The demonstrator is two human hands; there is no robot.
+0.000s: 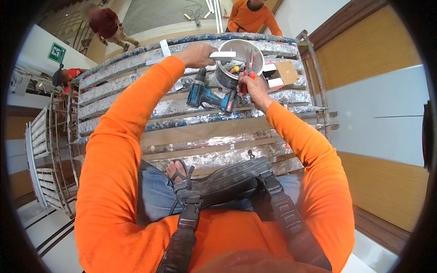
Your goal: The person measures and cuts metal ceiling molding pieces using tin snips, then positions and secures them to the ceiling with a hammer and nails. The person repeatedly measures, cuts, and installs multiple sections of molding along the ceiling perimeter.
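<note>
My left hand is closed on one end of a short white strip, which reaches over the rim of a white bucket. A pair of red-handled snips is gripped in my right hand, its metal blades pointing up in front of the bucket's inside. Small tools, one with a yellow part, lie in the bucket. Just below my left hand, a blue and black cordless drill rests on its side on the slats. An open cardboard box with white contents sits right of the bucket.
I sit on a paint-spattered slatted platform with gaps between its boards. White metal strips lie left of the bucket. Poles rise at the right edge, near a panelled wall. Other people stand beyond, below platform level.
</note>
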